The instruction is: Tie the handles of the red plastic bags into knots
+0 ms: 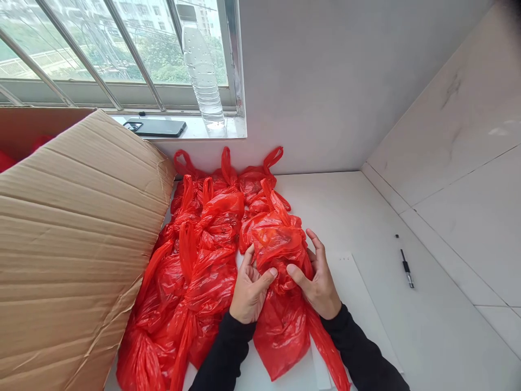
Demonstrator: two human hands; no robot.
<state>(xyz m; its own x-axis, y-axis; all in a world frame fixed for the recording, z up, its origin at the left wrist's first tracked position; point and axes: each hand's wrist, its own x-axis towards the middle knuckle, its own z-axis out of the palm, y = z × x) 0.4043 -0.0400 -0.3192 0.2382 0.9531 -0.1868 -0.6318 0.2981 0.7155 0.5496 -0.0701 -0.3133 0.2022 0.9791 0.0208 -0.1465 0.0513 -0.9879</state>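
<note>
So, the left grip [249,293] and right grip [322,285] hold a red bag [280,243] between them.

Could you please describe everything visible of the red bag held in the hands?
The red bag looks like thin, glossy, creased plastic, slightly see-through. Its upper part is bunched; any contents are indistinct. Below the thumbs, a flatter flap spreads toward the viewer, and a long gathered strip, perhaps a handle, runs beside the right sleeve. The left hand and right hand hold it from either side. Other red bags lie beside and beyond it; whether it rests on the table is unclear.
</note>
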